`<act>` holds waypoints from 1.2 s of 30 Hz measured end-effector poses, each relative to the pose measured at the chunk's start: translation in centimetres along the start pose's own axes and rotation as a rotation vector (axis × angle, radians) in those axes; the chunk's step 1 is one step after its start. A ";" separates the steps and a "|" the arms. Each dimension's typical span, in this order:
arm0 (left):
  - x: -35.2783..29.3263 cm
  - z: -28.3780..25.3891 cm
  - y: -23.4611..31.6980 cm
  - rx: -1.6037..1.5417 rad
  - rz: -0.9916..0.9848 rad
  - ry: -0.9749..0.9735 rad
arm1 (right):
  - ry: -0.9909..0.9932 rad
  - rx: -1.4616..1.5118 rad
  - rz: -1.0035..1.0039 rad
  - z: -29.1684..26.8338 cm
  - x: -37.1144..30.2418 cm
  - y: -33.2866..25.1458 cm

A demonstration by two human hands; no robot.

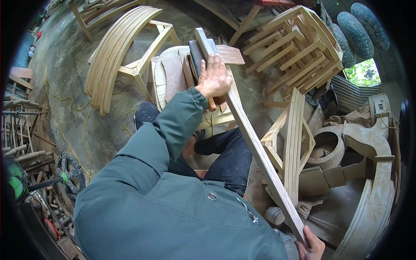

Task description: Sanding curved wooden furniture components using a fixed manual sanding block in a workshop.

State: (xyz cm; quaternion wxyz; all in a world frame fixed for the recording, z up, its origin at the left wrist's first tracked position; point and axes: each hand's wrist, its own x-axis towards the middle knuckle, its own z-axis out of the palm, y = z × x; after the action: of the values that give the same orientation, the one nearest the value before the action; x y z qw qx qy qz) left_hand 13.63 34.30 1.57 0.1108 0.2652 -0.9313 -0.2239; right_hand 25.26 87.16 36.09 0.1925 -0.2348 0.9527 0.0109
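Note:
A long pale wooden strip (262, 158) runs slantwise from a low wooden work stand (158, 82) in front of me down to the lower right. My left hand (214, 78) lies on its upper part, fingers stretched out and pointing away from me. Down at the near end, my right hand (310, 246) is closed around the strip. Beside the strip on the stand is a flat dark grey piece (197, 57). An orange-brown handle (212, 105) shows below my left hand; what it belongs to is hidden.
Curved slatted wooden pieces (117, 56) stand at the left, and stacked wooden frames (299, 47) at the far right. Nearer right are a slatted frame (294, 143) and a large beige curved casing (377, 138). A yellow cord (65, 138) crosses the floor; a spoked wheel (70, 175) stands left.

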 end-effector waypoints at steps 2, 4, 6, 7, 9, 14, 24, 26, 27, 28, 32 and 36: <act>2.1 0.0 -2.1 0.039 0.009 0.030 | 0.025 0.024 -0.055 1.9 2.3 -0.3; 4.2 -0.5 -3.6 0.043 0.015 0.047 | 0.072 0.057 -0.126 3.7 4.4 -1.0; 6.4 -0.7 -5.7 0.085 0.014 0.070 | 0.051 0.072 -0.119 5.5 6.4 -1.8; 7.4 -0.9 -6.5 0.081 0.016 0.064 | 0.040 0.079 -0.133 6.6 7.2 -1.9; 9.5 -1.6 -8.4 0.098 0.020 0.085 | 0.109 0.083 -0.199 8.7 9.1 -3.0; 14.0 -2.6 -12.2 0.098 0.014 0.167 | 0.223 0.012 -0.338 11.3 13.1 -5.5; 21.7 -5.5 -17.9 0.134 0.059 0.238 | 0.338 -0.083 -0.472 17.0 20.3 -9.8; 23.0 -5.9 -19.3 0.208 0.095 0.348 | 0.353 -0.063 -0.501 17.7 21.8 -10.7; 23.1 -6.8 -18.4 0.199 0.106 0.344 | 0.354 -0.067 -0.486 18.0 22.5 -11.2; 23.3 -7.9 -17.5 0.138 0.091 0.258 | 0.398 -0.065 -0.486 18.3 23.1 -11.7; 24.7 -7.7 -21.9 -0.054 0.242 0.367 | 0.473 -0.066 -0.536 18.9 26.3 -14.3; 28.4 -6.6 -25.8 -0.127 0.193 0.476 | 0.464 0.021 -0.563 19.5 29.0 -17.0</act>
State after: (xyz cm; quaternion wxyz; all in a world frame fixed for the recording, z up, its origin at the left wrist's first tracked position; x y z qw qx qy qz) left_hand 3.48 -3.10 -2.44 0.3639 0.2131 -0.8841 -0.2016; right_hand 16.36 61.32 8.44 -0.0309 -0.4820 0.8692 -0.1058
